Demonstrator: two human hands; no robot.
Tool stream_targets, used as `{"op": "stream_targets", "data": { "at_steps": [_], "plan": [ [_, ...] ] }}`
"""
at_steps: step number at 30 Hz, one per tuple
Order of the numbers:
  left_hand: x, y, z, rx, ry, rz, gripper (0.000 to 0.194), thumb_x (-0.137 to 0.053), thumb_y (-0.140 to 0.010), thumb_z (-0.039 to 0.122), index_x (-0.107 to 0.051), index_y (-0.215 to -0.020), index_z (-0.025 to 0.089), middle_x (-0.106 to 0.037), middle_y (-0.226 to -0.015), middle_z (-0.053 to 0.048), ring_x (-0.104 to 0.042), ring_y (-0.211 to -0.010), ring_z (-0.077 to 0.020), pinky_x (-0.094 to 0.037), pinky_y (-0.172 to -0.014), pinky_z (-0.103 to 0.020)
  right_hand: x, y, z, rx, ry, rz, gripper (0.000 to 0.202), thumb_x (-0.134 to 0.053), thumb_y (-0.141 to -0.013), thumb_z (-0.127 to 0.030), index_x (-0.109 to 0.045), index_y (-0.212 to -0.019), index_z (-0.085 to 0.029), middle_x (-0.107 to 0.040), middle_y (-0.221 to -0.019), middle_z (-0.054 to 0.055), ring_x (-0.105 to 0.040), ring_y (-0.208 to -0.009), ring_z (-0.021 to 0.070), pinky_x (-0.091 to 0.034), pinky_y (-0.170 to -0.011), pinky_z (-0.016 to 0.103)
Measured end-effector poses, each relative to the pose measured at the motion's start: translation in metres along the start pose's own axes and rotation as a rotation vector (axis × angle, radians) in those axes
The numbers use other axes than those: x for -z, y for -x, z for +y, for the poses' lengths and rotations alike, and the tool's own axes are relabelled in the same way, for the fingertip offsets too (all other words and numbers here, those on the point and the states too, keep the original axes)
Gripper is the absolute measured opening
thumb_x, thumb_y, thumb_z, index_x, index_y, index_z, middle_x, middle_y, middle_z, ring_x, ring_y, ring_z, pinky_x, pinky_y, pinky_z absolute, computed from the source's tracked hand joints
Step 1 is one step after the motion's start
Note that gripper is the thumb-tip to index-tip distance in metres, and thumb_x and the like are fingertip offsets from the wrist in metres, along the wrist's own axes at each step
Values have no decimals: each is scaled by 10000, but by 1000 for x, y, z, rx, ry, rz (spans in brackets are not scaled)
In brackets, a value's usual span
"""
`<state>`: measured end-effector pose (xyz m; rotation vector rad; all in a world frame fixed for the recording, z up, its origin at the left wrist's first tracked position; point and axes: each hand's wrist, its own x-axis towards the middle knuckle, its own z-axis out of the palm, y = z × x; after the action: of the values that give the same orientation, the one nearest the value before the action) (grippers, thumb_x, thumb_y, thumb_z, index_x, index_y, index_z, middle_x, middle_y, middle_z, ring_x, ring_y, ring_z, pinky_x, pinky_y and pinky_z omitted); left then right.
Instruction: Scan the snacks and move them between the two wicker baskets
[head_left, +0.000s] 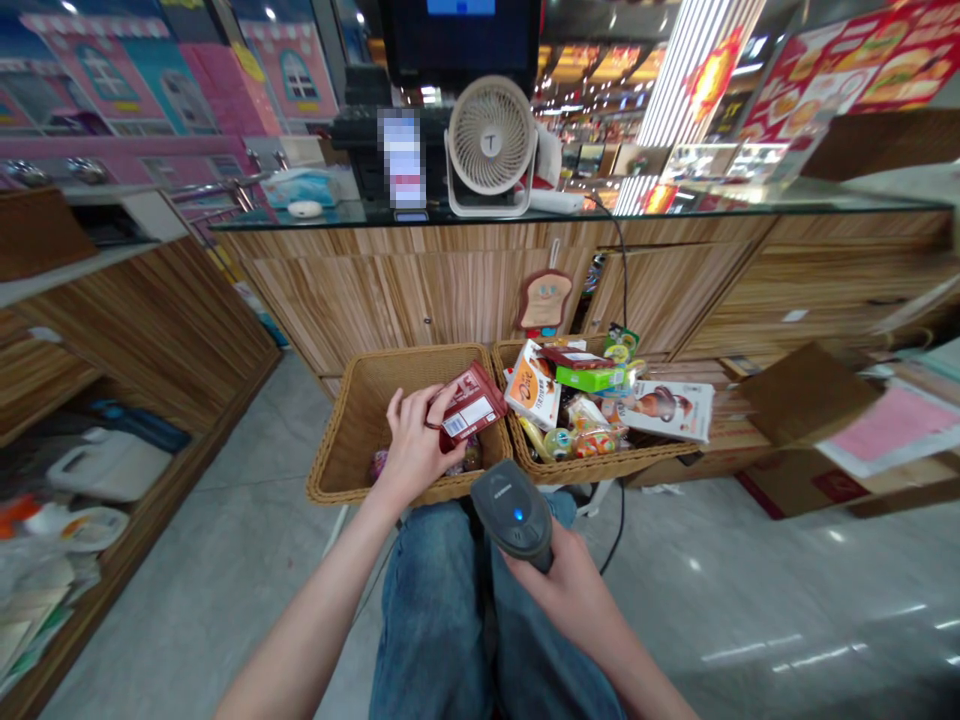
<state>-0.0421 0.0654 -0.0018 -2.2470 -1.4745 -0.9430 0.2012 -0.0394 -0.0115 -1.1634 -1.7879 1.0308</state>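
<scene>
My left hand [420, 440] grips a dark red snack packet [474, 402] by its left side, above the left wicker basket [334, 455]. A white label with a barcode shows on the packet's upper face. In my right hand [562, 580] is a dark grey barcode scanner [514, 510], its head angled up and left towards the packet, a blue light lit on top. A few small wrapped items lie low in the left basket, partly hidden by my left hand. The right wicker basket [600, 466] is heaped with packaged snacks, among them an orange-and-white box [532, 385] and a white box [670, 410].
Beyond the baskets stands a wood-grain counter [420, 290] with a glass top, bearing a round fan [491, 140] and a monitor [461, 40]. An open cardboard box [795, 480] sits on the floor to the right. Shelves [127, 330] line the left side. A black cable hangs down behind the right basket.
</scene>
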Motion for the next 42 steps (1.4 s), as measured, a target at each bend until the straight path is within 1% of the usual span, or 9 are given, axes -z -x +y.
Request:
{"op": "stream_targets", "data": {
  "at_steps": [8, 14, 19, 25, 30, 34, 36, 38, 42],
  "plan": [
    [-4, 3, -1, 13, -25, 0, 888, -767, -819, 299, -333, -1592, 257, -576, -1395, -158, -556, -1298, -361, -231, -1251, -620, 0, 0, 0, 9, 1, 6, 143, -619, -894, -267, -689, -975, -172, -782, -848, 55, -731, -756, 240, -546, -705, 286],
    [2, 1, 3, 8, 1, 6, 881, -744, -857, 304, -282, -1607, 288, -571, -1432, -155, -558, -1333, -337, -218, -1263, -615, 3, 4, -1, -10, 4, 15, 159, -619, -888, -271, -698, -985, -173, -784, -856, 57, -730, -760, 243, -555, -716, 293],
    [4, 0, 3, 13, -7, 86, 883, -764, -859, 341, -283, -1599, 306, -554, -1447, -149, -542, -1351, -336, -224, -1263, -607, 9, 13, 3, -26, 6, 29, 179, -630, -879, -258, -708, -1006, -159, -793, -885, 68, -734, -798, 255, -561, -743, 307],
    [-4, -25, 25, 12, 75, 119, 874, -777, -842, 384, -308, -1571, 272, -554, -1420, -142, -535, -1343, -323, -244, -1255, -578, 15, 22, 10, -24, -2, 79, 215, -625, -878, -264, -722, -1036, -155, -812, -913, 79, -748, -808, 263, -574, -739, 306],
    [-13, -79, 52, -69, 92, -60, 893, -780, -803, 403, -363, -1575, 236, -585, -1407, -148, -530, -1348, -334, -179, -1268, -565, 20, 27, 14, -22, 27, 124, 168, -630, -871, -267, -719, -971, -166, -806, -879, 74, -734, -769, 252, -570, -696, 292],
    [-12, -120, 61, -73, 23, -295, 889, -799, -752, 465, -479, -1529, 175, -660, -1274, -176, -580, -1250, -398, -282, -1183, -598, 26, 31, 16, -28, 43, 162, 155, -630, -872, -273, -712, -952, -169, -795, -855, 72, -716, -740, 245, -563, -688, 297],
    [-16, -134, 62, -66, -9, -403, 904, -815, -726, 511, -514, -1506, 169, -702, -1192, -180, -614, -1180, -428, -320, -1135, -627, 28, 31, 18, -41, 42, 170, 152, -630, -881, -285, -712, -941, -172, -786, -840, 65, -708, -729, 241, -559, -680, 293],
    [-25, -143, 62, -87, -32, -478, 932, -832, -713, 529, -512, -1511, 168, -732, -1154, -179, -630, -1162, -441, -287, -1147, -668, 29, 30, 19, -48, 40, 171, 147, -634, -886, -294, -713, -922, -176, -783, -834, 61, -703, -722, 237, -557, -677, 291],
    [-48, -154, 59, -127, -4, -548, 927, -819, -766, 488, -460, -1563, 177, -679, -1365, -210, -572, -1317, -439, -133, -1227, -720, 27, 29, 17, -22, 18, 154, 148, -634, -884, -278, -712, -951, -172, -788, -861, 66, -719, -761, 246, -568, -712, 299]
  ]
}}
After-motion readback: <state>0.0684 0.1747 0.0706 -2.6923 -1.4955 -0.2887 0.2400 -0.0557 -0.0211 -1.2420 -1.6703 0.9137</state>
